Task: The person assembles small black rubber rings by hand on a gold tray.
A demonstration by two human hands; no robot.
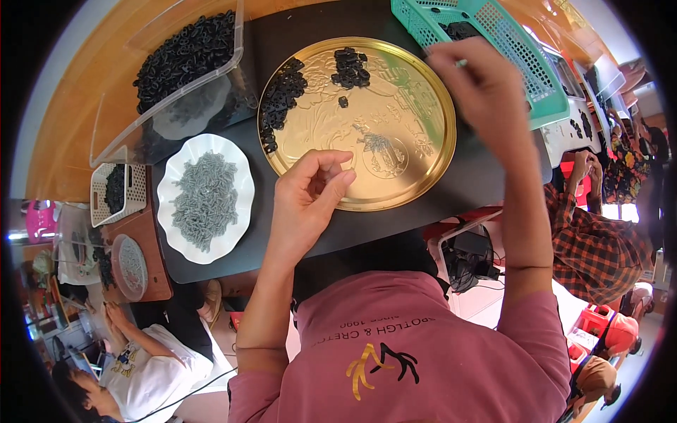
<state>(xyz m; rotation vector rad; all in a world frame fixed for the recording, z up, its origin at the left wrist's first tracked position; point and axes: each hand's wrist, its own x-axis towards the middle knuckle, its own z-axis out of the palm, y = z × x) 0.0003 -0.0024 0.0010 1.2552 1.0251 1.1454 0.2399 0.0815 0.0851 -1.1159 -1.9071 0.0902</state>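
Observation:
A round gold tray [416,169] lies on the dark table before me. Small black pieces [283,95] are heaped along its left side, and a second cluster of black pieces [350,68] sits near its far rim. A few thin grey pins [376,142] rest near its middle. Over the tray's near edge is my left hand [307,197], thumb and index finger apart with nothing visible between them. My right hand [479,88] is raised between the tray and a green basket [546,106], curled and blurred by motion. A small pale spot shows at its fingers; its kind is unclear.
Left of the tray, a white scalloped dish [167,201] holds many grey pins. Behind it stands a clear bin [180,92] of black pieces. A small cream basket [134,197] is farther left. People sit at the left [151,363] and right [599,247].

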